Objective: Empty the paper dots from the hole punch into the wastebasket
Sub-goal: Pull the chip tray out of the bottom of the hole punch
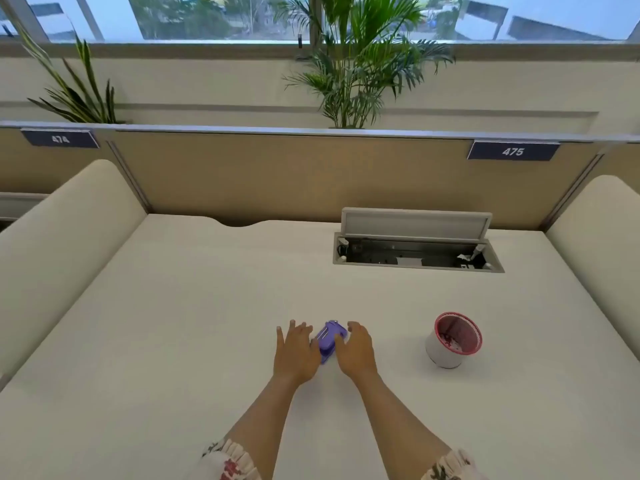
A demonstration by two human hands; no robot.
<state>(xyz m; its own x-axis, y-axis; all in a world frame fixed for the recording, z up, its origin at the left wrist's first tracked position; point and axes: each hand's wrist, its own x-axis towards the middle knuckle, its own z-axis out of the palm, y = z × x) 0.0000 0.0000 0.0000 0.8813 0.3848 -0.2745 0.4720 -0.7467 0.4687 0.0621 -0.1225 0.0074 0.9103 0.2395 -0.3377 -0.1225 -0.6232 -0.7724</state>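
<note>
A small purple hole punch (329, 338) lies on the white desk (194, 306) between my two hands. My left hand (295, 351) rests just left of it, fingers spread, its thumb side touching the punch. My right hand (355, 348) is at the punch's right side, fingers apart and curled over its edge. Neither hand has lifted it. To the right stands a small white wastebasket (452, 341) with a red inside, tilted toward me; some scraps show at its bottom.
An open cable box (415, 252) with a raised lid is sunk into the desk at the back right. Tan partitions (294, 174) close the desk behind, cream side panels left and right. Potted plants stand beyond the partition.
</note>
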